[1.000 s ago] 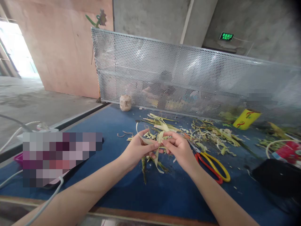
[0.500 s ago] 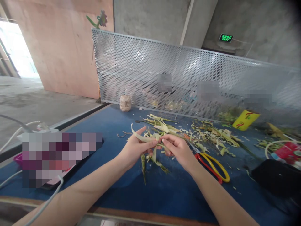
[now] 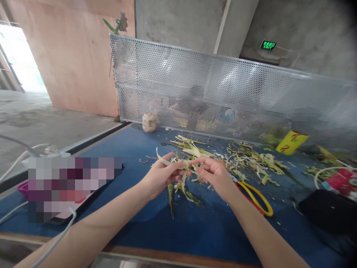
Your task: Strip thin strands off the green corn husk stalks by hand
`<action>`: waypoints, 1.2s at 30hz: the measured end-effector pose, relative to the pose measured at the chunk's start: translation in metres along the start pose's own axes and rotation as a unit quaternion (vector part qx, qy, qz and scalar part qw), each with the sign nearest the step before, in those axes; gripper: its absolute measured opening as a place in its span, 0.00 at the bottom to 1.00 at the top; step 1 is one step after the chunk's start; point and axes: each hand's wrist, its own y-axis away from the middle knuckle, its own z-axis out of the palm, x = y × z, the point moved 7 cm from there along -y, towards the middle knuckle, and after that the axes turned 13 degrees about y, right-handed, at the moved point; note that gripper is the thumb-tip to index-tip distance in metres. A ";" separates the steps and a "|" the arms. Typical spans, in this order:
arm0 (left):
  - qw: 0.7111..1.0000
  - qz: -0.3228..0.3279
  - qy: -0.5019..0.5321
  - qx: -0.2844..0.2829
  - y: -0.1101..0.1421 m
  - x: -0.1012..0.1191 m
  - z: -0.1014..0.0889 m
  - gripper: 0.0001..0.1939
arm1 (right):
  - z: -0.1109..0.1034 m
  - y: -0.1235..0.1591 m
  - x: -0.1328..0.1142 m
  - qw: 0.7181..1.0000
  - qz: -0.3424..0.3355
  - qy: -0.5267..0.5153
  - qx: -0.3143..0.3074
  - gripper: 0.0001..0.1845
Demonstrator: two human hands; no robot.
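Pale green leaf strips [image 3: 184,181] cross each other between my two hands above the table. My left hand [image 3: 156,178] is closed on them, thumb on top, and one strip curls up past its thumb. At the right end of the strips, my right hand [image 3: 216,175] has its thumb and bent index finger together on a strip, close to where they cross. The other fingers of that hand are curled beneath. Below the hands lie green plant stalks [image 3: 170,201], partly covered by the strips and fingers. Scissors [image 3: 258,197] with red and yellow handles rest beside my right wrist.
Leaf scraps [image 3: 251,158] are strewn over the blue table [image 3: 134,230]. A yellow container [image 3: 292,142] and a black object [image 3: 326,210] are at the right. A pale roll [image 3: 149,123] stands before the perforated metal screen [image 3: 173,74]. A blurred tray lies left, with cables.
My right hand has shifted slightly right, its thumb drawn back and its fingers more curled. My left hand stays nearly in place with the strips.
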 end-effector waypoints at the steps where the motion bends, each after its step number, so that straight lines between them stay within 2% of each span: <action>1: 1.000 -0.001 -0.004 -0.004 0.000 0.000 0.000 0.45 | 0.001 0.000 0.000 1.000 0.000 -0.002 -0.004 0.11; 6: 0.998 0.000 -0.052 -0.019 0.000 -0.003 0.000 0.53 | -0.004 -0.001 -0.001 0.999 -0.016 -0.023 0.026 0.11; 9: 0.998 0.001 -0.067 -0.021 0.000 -0.004 0.000 0.58 | -0.007 -0.002 0.001 0.999 0.000 0.002 0.041 0.11; 13: 0.996 0.020 -0.071 -0.054 0.000 -0.003 0.003 0.61 | 0.003 -0.001 0.005 0.999 0.030 0.026 -0.026 0.10; 16: 0.994 0.017 -0.074 -0.075 0.000 -0.004 0.005 0.61 | 0.012 0.001 0.001 0.997 0.010 0.031 -0.077 0.08; 19: 0.991 0.004 -0.080 -0.105 0.001 -0.006 0.008 0.60 | 0.015 0.002 -0.001 0.994 -0.007 0.048 -0.099 0.08; 21: 0.989 -0.001 -0.091 -0.114 0.002 -0.007 0.010 0.59 | 0.014 0.002 0.001 0.993 -0.004 0.065 -0.096 0.09; 25: 0.988 -0.021 -0.121 -0.097 0.003 -0.009 0.007 0.61 | 0.015 0.003 0.003 0.992 -0.005 0.099 -0.075 0.09; 31: 0.983 -0.028 -0.143 -0.108 0.004 -0.015 0.010 0.63 | 0.019 0.000 0.007 0.997 0.008 0.055 -0.058 0.08; 36: 0.989 0.006 -0.116 -0.092 0.002 -0.011 0.011 0.61 | 0.009 -0.004 0.004 0.999 -0.005 0.043 -0.012 0.09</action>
